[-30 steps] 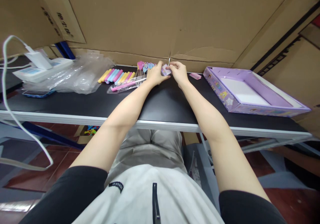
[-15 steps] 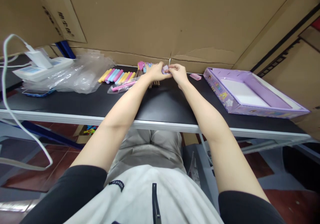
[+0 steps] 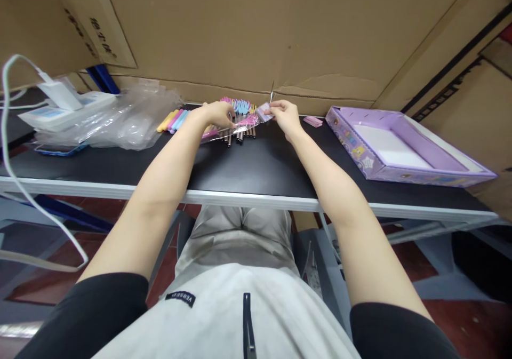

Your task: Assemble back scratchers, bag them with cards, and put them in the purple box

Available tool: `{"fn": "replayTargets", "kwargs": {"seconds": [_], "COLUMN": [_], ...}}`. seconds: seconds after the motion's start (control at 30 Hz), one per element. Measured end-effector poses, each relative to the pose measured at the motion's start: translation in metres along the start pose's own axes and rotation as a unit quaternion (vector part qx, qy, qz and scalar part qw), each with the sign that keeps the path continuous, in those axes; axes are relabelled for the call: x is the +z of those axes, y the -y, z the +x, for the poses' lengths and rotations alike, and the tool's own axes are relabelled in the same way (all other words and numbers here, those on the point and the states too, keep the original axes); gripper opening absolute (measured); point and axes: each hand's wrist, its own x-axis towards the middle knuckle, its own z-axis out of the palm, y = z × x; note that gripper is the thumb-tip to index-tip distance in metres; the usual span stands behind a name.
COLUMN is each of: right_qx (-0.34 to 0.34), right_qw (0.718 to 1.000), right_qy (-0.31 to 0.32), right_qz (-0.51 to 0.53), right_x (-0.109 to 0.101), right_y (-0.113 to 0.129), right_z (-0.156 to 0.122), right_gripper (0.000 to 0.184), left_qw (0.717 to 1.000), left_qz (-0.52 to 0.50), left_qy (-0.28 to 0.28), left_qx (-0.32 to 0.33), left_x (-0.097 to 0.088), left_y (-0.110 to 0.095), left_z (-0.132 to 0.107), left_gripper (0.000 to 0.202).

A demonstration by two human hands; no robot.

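A clear plastic bag (image 3: 224,132) lies slantwise in front of me, a pink stick with a claw-shaped head inside it. My left hand (image 3: 218,114) is over the bag, its fingers curled on the plastic. Between the thumb and fingertips of my right hand (image 3: 285,118) is a small purple printed card (image 3: 263,112), right at the bag's right end; whether they touch I cannot tell. Behind the bag sit several sticks (image 3: 241,106) with pink, blue and yellow claw-shaped heads and thin metallic rods. Pastel handles (image 3: 174,120) line up left of them, partly behind my left wrist.
A purple open box (image 3: 400,148) stands at the right of the black table (image 3: 256,172). Near it is a small stack of pink cards (image 3: 312,121). Clear bags (image 3: 132,116), a white power strip (image 3: 68,109) and a phone (image 3: 60,149) occupy the left. Cardboard (image 3: 280,39) walls the back.
My left hand has moved left, away from my right hand, and is now on the bagged pink stick. The bag has shifted right towards the purple card, which my right hand still holds.
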Motion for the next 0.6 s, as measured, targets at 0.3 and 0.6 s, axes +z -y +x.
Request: {"fn": "replayTargets", "kwargs": {"seconds": [0.3,0.6], "right_qx": [-0.015,-0.154], "right_qw": [0.999,0.971], "right_qy": [-0.011,-0.03], "right_qz": [-0.044,-0.179], "right_x": [-0.001,-0.005], "right_y": [0.001,0.001], "right_z": [0.002,0.014], "right_gripper": [0.025,0.038], "left_qw": [0.984,0.878], "left_qz": [-0.174,-0.373], "left_qy": [-0.007,-0.274], "left_qx": [-0.045,-0.119], "left_x": [0.014,0.004], "left_y": [0.004,0.015], "left_z": [0.007,0.009], "left_gripper": [0.017,0.018]}}
